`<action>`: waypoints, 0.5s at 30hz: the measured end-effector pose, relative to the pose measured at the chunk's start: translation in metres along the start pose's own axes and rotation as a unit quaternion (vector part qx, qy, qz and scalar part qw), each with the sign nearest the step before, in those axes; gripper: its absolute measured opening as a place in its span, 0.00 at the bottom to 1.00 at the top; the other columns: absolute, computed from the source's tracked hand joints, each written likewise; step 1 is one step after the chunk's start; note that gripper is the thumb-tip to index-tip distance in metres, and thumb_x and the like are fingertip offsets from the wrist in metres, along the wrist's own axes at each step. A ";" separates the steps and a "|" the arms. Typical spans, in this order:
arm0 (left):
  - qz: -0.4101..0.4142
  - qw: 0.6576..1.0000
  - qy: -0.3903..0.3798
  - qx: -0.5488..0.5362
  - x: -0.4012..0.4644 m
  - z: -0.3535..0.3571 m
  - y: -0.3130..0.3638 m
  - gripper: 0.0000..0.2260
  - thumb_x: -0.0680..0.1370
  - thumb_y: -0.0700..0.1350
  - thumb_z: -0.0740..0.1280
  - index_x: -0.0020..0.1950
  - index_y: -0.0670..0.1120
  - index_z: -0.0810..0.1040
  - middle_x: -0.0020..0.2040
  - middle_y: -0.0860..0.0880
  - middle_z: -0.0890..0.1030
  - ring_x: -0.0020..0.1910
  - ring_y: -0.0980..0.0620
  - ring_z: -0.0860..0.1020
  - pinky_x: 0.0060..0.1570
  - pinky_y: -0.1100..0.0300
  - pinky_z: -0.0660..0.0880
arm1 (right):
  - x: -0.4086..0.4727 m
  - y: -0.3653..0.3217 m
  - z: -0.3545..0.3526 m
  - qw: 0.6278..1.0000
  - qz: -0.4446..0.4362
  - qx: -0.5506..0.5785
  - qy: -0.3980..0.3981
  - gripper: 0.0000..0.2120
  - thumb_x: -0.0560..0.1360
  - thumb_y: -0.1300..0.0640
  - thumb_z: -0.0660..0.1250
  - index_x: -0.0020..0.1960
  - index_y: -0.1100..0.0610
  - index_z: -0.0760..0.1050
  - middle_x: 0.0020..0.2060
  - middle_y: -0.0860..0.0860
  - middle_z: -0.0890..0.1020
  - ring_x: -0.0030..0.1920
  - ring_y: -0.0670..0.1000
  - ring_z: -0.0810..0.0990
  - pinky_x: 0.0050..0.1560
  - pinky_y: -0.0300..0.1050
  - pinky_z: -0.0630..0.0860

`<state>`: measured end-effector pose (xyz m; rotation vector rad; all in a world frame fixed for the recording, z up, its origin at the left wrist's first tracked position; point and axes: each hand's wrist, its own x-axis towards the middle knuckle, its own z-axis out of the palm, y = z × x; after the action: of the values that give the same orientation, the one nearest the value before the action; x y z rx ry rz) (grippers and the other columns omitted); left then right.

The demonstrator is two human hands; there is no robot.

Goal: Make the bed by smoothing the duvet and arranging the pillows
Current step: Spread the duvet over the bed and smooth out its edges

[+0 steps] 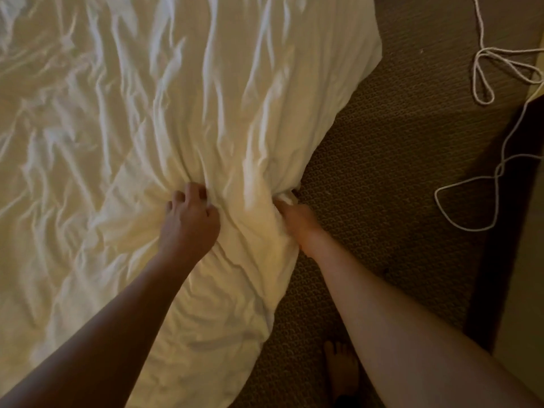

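A white, heavily creased duvet (132, 113) covers the bed and fills the left and middle of the view. Its right edge hangs over the carpet. My left hand (190, 220) grips a bunch of the duvet near that edge, fingers curled into the cloth. My right hand (297, 220) grips the duvet's edge itself, with a wad of fabric gathered at its fingertips. Folds radiate from both hands toward the far side. No pillows are in view.
Brown patterned carpet (382, 187) runs along the right of the bed. A white cord (485, 75) lies looped on it at the upper right. A bare foot (341, 369) stands on the carpet near the bottom edge.
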<state>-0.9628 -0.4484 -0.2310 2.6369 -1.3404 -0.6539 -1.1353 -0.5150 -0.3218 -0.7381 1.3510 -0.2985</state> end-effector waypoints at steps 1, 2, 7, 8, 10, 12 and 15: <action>-0.004 1.000 -0.003 0.003 0.001 -0.001 0.003 0.14 0.78 0.41 0.62 0.63 0.41 0.68 0.59 0.34 0.73 0.62 0.35 0.69 0.64 0.46 0.64 | 0.002 0.001 -0.012 0.993 -0.010 0.017 0.112 0.14 0.81 0.46 0.63 0.59 0.53 0.77 0.47 0.52 0.82 0.50 0.53 0.80 0.46 0.39 0.76; -0.006 1.000 -0.002 0.008 0.002 -0.002 0.007 0.14 0.78 0.41 0.62 0.62 0.40 0.69 0.59 0.34 0.73 0.62 0.35 0.69 0.64 0.46 0.63 | 0.005 0.005 -0.024 0.977 -0.015 0.034 0.209 0.15 0.82 0.47 0.62 0.60 0.56 0.79 0.50 0.55 0.83 0.52 0.56 0.80 0.49 0.41 0.76; 0.055 0.996 0.044 0.049 0.017 -0.005 0.027 0.11 0.76 0.41 0.63 0.58 0.41 0.72 0.54 0.35 0.73 0.56 0.35 0.71 0.58 0.43 0.69 | 0.002 0.014 -0.045 0.982 -0.051 -0.044 0.178 0.19 0.84 0.49 0.57 0.66 0.59 0.75 0.57 0.54 0.80 0.57 0.54 0.78 0.52 0.41 0.70; 0.073 0.994 0.054 0.057 0.020 -0.005 0.033 0.11 0.75 0.41 0.64 0.57 0.41 0.73 0.54 0.36 0.73 0.56 0.35 0.71 0.56 0.43 0.70 | 0.003 0.016 -0.051 0.980 -0.034 -0.057 0.188 0.21 0.84 0.48 0.57 0.68 0.61 0.73 0.59 0.56 0.79 0.60 0.57 0.77 0.53 0.42 0.69; 0.109 0.990 0.062 0.066 0.027 -0.006 0.049 0.13 0.74 0.41 0.65 0.58 0.43 0.73 0.55 0.39 0.73 0.56 0.37 0.71 0.54 0.44 0.71 | 0.006 0.020 -0.066 0.968 0.047 -0.070 0.234 0.24 0.84 0.46 0.57 0.70 0.64 0.68 0.65 0.61 0.75 0.64 0.62 0.74 0.58 0.47 0.70; 0.148 0.985 0.057 0.066 0.035 -0.007 0.065 0.15 0.74 0.41 0.65 0.61 0.44 0.73 0.58 0.40 0.72 0.57 0.38 0.71 0.53 0.44 0.72 | 0.012 0.020 -0.072 0.969 0.103 -0.081 0.209 0.26 0.83 0.46 0.58 0.72 0.65 0.66 0.67 0.62 0.74 0.64 0.62 0.74 0.59 0.49 0.71; 0.195 0.977 0.048 0.066 0.055 -0.010 0.089 0.19 0.74 0.42 0.65 0.65 0.46 0.73 0.62 0.43 0.71 0.59 0.40 0.71 0.55 0.44 0.72 | 0.022 0.001 -0.072 0.976 0.123 -0.068 0.169 0.29 0.79 0.44 0.62 0.71 0.64 0.67 0.65 0.60 0.75 0.61 0.61 0.76 0.53 0.46 0.73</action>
<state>-0.9963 -0.5464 -0.2147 2.3520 -1.8554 -0.3908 -1.1996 -0.5492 -0.3421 -0.6423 1.7822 -0.1383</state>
